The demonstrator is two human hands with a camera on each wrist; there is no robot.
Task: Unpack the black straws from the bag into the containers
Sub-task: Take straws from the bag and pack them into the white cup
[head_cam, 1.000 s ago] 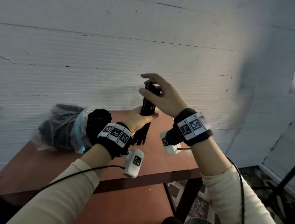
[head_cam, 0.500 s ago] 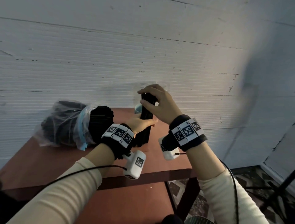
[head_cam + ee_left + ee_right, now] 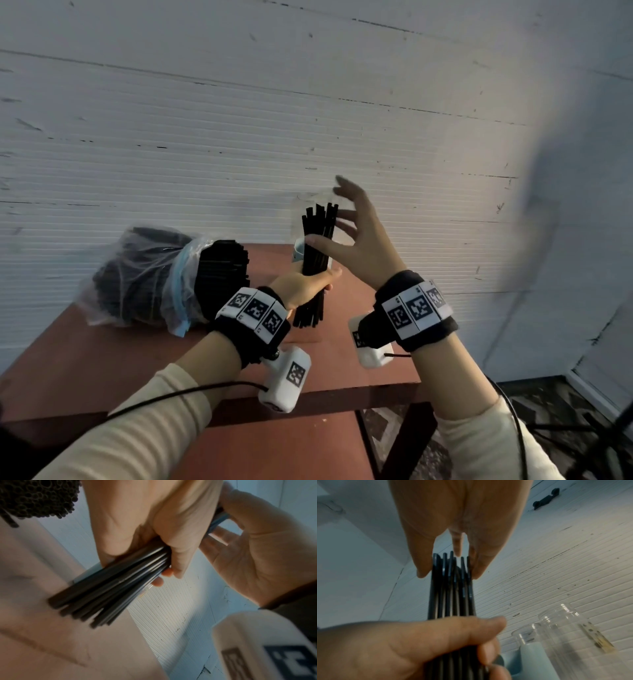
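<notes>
Left hand (image 3: 301,286) grips the straws (image 3: 317,246) upright; right hand (image 3: 359,236), fingers spread wide, touches their tops; bag (image 3: 144,277) lies left of the straws, 2 jars (image 3: 565,631) beside them

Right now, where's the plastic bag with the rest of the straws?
In the head view the plastic bag lies on its side at the table's back left, against the wall, left of the left hand gripping a bundle of black straws.
</notes>
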